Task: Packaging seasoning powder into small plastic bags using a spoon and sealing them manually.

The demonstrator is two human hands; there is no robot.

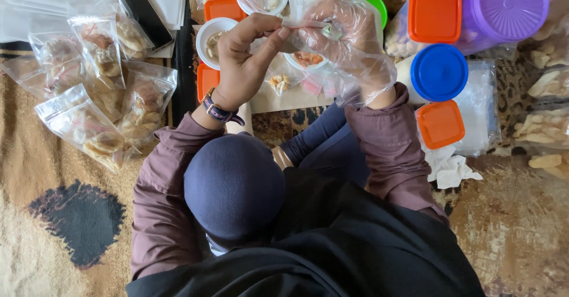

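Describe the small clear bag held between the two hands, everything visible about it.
The small clear bag looks like thin transparent plastic with a reddish strip along its top edge. It is held above the bowls, top edge roughly level. The bare left hand pinches one end; the right hand, in a loose clear glove, holds the other. Its contents cannot be made out.

Both my arms are raised ahead of me toward 12 o'clock, elbows bent and tucked near my body, maroon sleeves down to the wrists. My left hand point(243, 66) is bare, back of hand facing up, strap on the wrist, thumb and index finger pinched together and pointing toward 2 o'clock. My right hand point(344, 33) sits at 3 o'clock from the left, covered in a loose clear plastic glove, fingers curled inward toward 9 o'clock. Fingertips of both hands meet in the middle, pinched shut on something thin between them.
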